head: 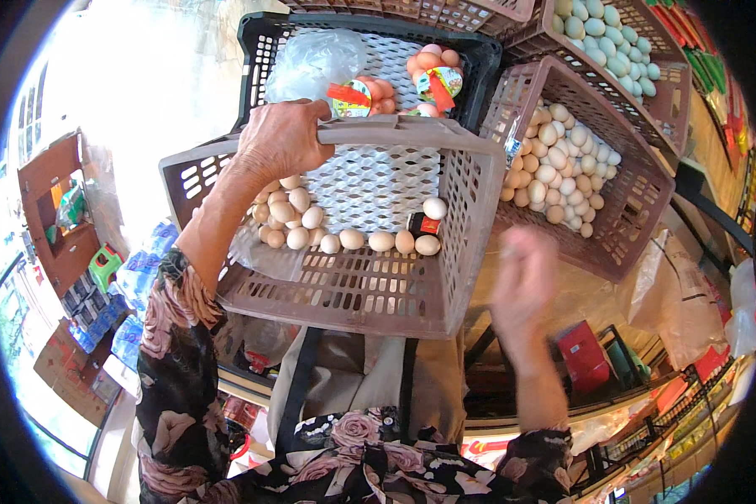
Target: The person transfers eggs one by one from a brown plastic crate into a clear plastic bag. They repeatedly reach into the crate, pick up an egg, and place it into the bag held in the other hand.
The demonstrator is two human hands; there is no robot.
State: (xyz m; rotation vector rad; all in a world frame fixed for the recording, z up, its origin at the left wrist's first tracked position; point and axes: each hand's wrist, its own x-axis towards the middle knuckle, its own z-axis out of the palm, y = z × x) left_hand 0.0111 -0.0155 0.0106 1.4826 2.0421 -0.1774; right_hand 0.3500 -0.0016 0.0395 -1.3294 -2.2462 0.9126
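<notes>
My left hand is closed around the far rim of a brown plastic crate, which lies directly before me. White mesh padding lines its bottom. Pale eggs form a cluster at the left and a row along the near side. One egg rests at the right by a small dark object with a red label. Clear plastic film lies in the near left corner. My right hand, blurred, is just right of the crate; its fingers cannot be made out clearly.
Behind stands a black crate with a clear plastic bag and netted brown eggs. A second brown crate to the right holds many pale eggs. Bluish eggs fill another crate farther back.
</notes>
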